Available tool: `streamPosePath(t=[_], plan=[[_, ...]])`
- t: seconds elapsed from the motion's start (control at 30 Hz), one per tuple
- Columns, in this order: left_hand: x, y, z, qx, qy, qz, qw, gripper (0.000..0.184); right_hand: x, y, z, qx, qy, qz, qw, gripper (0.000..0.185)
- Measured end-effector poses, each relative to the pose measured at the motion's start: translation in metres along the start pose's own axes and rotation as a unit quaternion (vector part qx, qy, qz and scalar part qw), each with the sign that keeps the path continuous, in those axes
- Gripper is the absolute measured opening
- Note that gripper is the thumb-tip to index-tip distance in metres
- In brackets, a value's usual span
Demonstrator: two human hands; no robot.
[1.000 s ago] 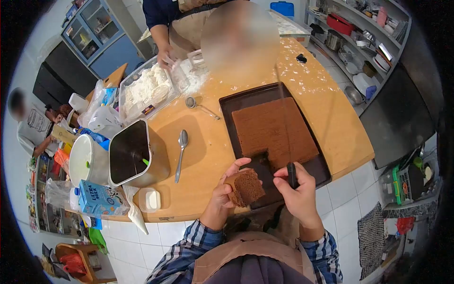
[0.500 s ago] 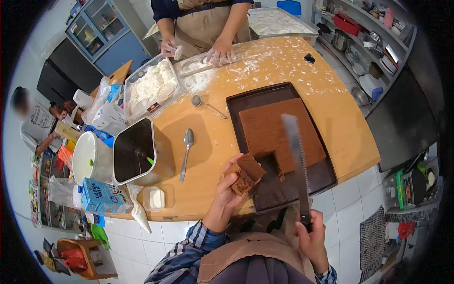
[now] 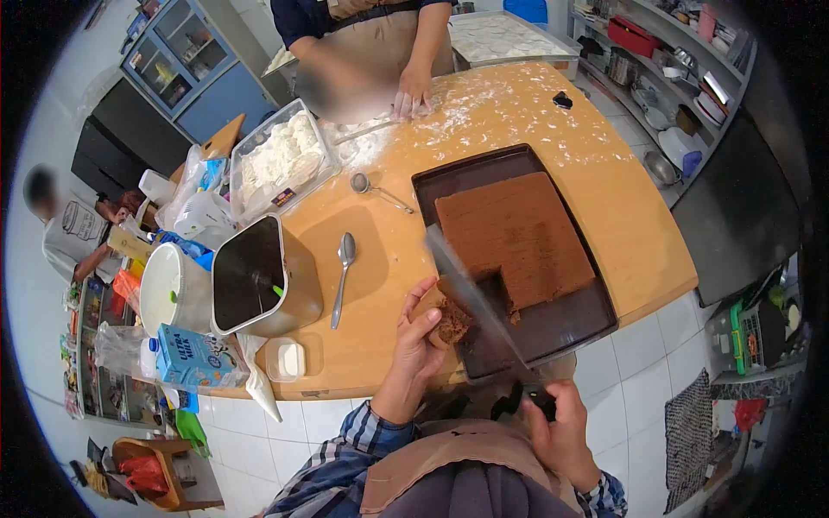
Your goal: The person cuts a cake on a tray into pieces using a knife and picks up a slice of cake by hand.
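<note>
My left hand (image 3: 418,338) grips a cut piece of chocolate cake (image 3: 452,323) just off the tray's near left corner. Closed round the handle of a long serrated knife (image 3: 480,302), my right hand (image 3: 560,425) is low at the table's front edge. The blade slants up and left, passing in front of the held piece; whether it touches the piece I cannot tell. Behind it, a large chocolate cake slab (image 3: 518,226) with its near left corner cut out lies in a dark baking tray (image 3: 580,331).
Left of the tray are a spoon (image 3: 343,274), a small strainer (image 3: 380,192), a deep metal tin (image 3: 298,289), a small white-filled container (image 3: 286,359) and a milk carton (image 3: 200,356). Across the table, a co-worker's hand (image 3: 414,91) rests near a tub of floury dough (image 3: 281,161).
The knife has swung left and tilted, its blade moving from above the slab to across the held piece. My right hand has turned with it; my left hand stays nearly in place.
</note>
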State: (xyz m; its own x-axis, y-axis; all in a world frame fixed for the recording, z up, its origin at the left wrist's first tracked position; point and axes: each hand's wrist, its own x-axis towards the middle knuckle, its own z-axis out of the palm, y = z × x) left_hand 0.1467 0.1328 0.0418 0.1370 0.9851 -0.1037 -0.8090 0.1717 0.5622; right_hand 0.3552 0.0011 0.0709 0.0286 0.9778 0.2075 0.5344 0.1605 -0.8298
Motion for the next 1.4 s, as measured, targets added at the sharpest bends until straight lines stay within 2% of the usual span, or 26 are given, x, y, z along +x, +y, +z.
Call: streamPosePath(t=[0.13,0.23,0.43,0.63,0.73,0.93,1.13,1.23,1.4], plan=[[-0.002,0.000,0.008,0.063,0.049,0.008,0.997,0.055,0.000,-0.002,-0.002,-0.013,-0.008,0.072,0.997,0.031],[-0.005,-0.001,0.011,0.129,0.092,0.006,0.987,0.057,0.010,-0.002,-0.003,-0.127,-0.005,-0.050,0.991,0.035],[-0.005,0.000,0.013,0.087,0.106,0.003,0.991,0.053,0.005,-0.003,-0.006,-0.173,-0.055,-0.028,0.983,0.043],[-0.008,0.004,0.010,0.091,0.065,0.003,0.994,0.052,0.004,-0.009,-0.008,-0.191,-0.071,-0.041,0.978,0.043],[-0.001,0.006,-0.006,0.051,0.008,-0.031,0.998,0.049,0.005,-0.013,-0.011,-0.195,-0.081,-0.048,0.976,0.044],[-0.005,0.011,0.010,-0.060,0.088,-0.111,0.988,0.046,0.009,-0.018,-0.010,-0.168,-0.048,-0.064,0.982,0.042],[-0.006,0.014,0.008,-0.138,0.117,-0.135,0.974,0.043,0.012,-0.017,-0.010,-0.116,-0.019,-0.022,0.993,0.039],[-0.004,0.016,0.003,-0.205,0.105,-0.142,0.963,0.044,0.010,-0.016,-0.007,-0.108,-0.027,-0.019,0.994,0.037],[-0.002,0.014,0.001,-0.222,0.080,-0.132,0.963,0.052,0.010,-0.016,-0.007,-0.098,-0.039,-0.017,0.994,0.036]])
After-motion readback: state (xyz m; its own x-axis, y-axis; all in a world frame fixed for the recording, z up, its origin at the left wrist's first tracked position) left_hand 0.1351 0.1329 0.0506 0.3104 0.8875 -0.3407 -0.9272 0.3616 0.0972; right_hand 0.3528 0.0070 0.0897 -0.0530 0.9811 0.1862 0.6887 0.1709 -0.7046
